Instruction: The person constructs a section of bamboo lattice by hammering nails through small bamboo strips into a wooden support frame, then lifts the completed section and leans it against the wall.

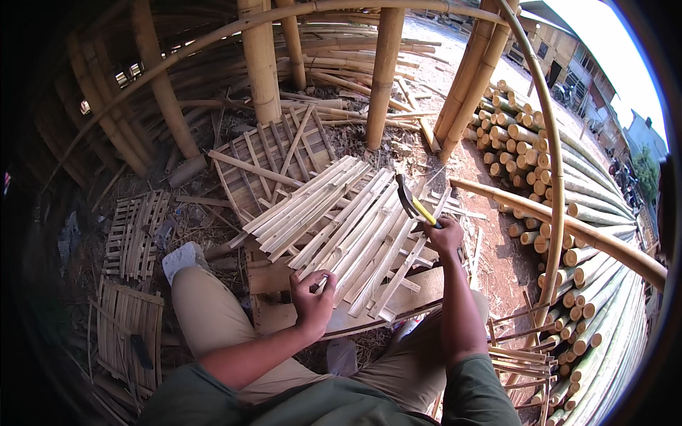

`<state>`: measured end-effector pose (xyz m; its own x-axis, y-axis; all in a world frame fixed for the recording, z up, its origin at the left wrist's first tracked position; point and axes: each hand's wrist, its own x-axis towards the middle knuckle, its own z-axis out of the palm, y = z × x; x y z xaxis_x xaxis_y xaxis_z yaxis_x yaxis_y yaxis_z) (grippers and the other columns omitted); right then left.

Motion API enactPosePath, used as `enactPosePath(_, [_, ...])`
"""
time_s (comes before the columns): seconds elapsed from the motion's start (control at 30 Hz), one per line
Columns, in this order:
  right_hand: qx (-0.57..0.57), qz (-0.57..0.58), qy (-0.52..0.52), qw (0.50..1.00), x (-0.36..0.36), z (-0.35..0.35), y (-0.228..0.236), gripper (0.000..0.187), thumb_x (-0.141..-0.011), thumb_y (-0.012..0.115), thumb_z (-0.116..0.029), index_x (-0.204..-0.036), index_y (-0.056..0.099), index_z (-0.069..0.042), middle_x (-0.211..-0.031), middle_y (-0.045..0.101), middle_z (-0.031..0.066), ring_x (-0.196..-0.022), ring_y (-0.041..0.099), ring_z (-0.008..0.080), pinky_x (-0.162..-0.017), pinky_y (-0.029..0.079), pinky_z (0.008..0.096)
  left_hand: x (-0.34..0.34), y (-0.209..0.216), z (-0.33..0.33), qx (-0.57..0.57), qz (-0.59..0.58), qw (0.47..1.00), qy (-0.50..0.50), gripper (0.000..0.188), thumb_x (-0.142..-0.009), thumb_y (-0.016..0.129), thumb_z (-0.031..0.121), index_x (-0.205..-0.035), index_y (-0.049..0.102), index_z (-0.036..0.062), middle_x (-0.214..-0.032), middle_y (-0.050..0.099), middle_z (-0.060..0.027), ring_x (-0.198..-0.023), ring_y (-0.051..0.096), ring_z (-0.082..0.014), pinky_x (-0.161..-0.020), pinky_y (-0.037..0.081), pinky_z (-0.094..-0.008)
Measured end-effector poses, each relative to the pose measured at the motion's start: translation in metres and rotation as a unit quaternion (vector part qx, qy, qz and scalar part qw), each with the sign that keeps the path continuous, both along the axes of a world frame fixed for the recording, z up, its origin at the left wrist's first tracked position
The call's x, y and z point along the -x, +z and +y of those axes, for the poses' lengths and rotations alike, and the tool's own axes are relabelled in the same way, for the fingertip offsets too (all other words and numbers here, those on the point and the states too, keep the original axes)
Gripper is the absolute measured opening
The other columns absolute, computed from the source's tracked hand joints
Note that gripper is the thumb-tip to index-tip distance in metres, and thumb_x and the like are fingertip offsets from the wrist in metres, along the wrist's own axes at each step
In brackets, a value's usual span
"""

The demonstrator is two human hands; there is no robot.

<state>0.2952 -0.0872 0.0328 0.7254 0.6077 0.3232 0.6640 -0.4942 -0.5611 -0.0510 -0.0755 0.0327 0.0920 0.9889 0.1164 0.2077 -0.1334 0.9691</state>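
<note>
My right hand (446,238) is wrapped round the handle of a hammer (425,211) with a yellow and black grip. The hammer's dark head is raised over a panel of pale bamboo slats (355,227), which are laid side by side across crosspieces. At the panel's near edge my left hand (314,297) is closed in a pinch, thumb against fingers. Whatever is between those fingertips is too small to make out. Under the slats, in front of my knees, lies a wooden board (273,317).
Another slatted panel (249,160) leans beyond the work, with more panels (135,234) on the left. Upright bamboo posts (386,78) stand ahead. A slanting bamboo pole (522,204) crosses on the right, before a large stack of bamboo poles (604,248). Bamboo scraps litter the ground.
</note>
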Motion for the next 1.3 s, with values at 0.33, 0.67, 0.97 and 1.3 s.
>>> enactPosePath(0.33, [0.079,0.101,-0.022,0.992,-0.006,-0.003,-0.004,0.029,-0.069,0.072,-0.044,-0.076,0.077,-0.016,-0.064,0.068,0.0045,-0.058,0.066,0.0207,-0.06,0.052,0.033,0.007,-0.007,0.0,0.128,0.025,0.99,-0.061,0.011,-0.078,0.077,0.013,-0.088,0.073,0.0111,-0.107,0.056,-0.0091,-0.114,0.046,-0.0259,-0.103,0.033,-0.0362])
enactPosePath(0.67, [0.029,0.06,-0.072,0.995,-0.012,-0.021,0.012,0.055,-0.074,0.072,-0.06,-0.088,0.076,-0.007,-0.109,0.069,0.0023,-0.092,0.067,0.0262,-0.08,0.051,0.034,0.012,-0.027,0.001,0.087,0.072,0.989,-0.091,0.013,-0.079,0.077,0.013,-0.091,0.074,0.0126,-0.119,0.049,-0.0135,-0.105,0.05,-0.0225,-0.104,0.035,-0.0367])
enactPosePath(0.97, [0.191,0.157,-0.142,0.958,-0.003,-0.053,0.047,0.054,-0.068,0.076,-0.061,-0.071,0.071,-0.007,-0.065,0.067,0.0075,-0.063,0.066,0.0222,-0.064,0.049,0.0367,0.015,-0.037,0.011,0.185,0.088,0.974,-0.094,0.011,-0.083,0.074,0.012,-0.093,0.072,0.0076,-0.099,0.06,-0.0024,-0.088,0.056,-0.0124,-0.088,0.042,-0.0277])
enactPosePath(1.3, [0.281,0.236,-0.048,0.929,0.004,-0.042,0.024,0.052,-0.068,0.079,-0.042,-0.101,0.072,-0.003,-0.106,0.07,0.0169,-0.095,0.069,0.0301,-0.082,0.053,0.0388,0.03,0.013,0.031,0.437,-0.056,0.885,-0.149,0.023,-0.086,0.069,0.019,-0.108,0.063,0.0166,-0.102,0.063,0.0045,-0.096,0.058,-0.0113,-0.087,0.04,-0.0421])
